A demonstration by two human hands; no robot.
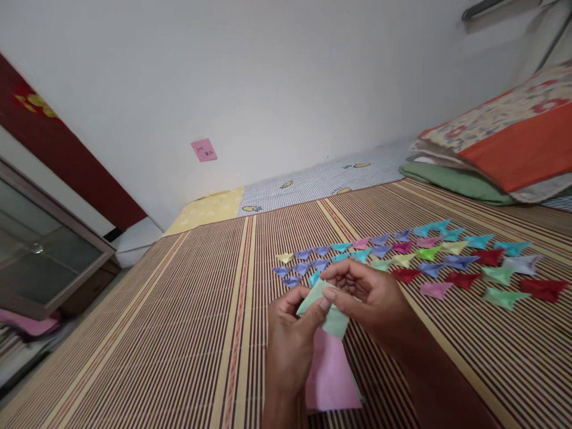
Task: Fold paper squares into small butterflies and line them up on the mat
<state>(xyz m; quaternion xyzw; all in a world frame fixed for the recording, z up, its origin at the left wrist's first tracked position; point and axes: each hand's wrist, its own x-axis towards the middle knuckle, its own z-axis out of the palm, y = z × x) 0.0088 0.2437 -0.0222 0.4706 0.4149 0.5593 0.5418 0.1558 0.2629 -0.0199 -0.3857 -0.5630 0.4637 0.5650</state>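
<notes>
Two hands on one piece, head view. Our left hand [290, 333] pinches the light green paper [336, 322] at its left side, thumb on the near face, fingers curled behind. Our right hand [375, 295] pinches it too, from the upper right; its thumb lies on the face just beside the left thumb, index finger bent over the top edge. We see creases in the paper. It sits in the air between both palms, tilted.

Below it we have a pink paper sheet [333, 378] flat on the striped mat [179, 333], partly hidden by the left hand and the green piece. A thin green edge shows along the sheet's right side.

Beyond and to the right of the hands, we see many small folded paper pieces [498, 274] in rough rows on the mat: blue, purple, teal, pink, red, yellow, green. The nearest ones are partly covered by our right hand.

Far edge of the mat: yellow cloth [205, 208] at left, checked cloth [308, 185] next to it. Pink note [204, 150] on the white wall [313, 77]; we can't read the writing. Orange floral cushion [513, 137] at right, on a green cloth [456, 182] and other layers. Glass-door cabinet [40, 250] at far left.
</notes>
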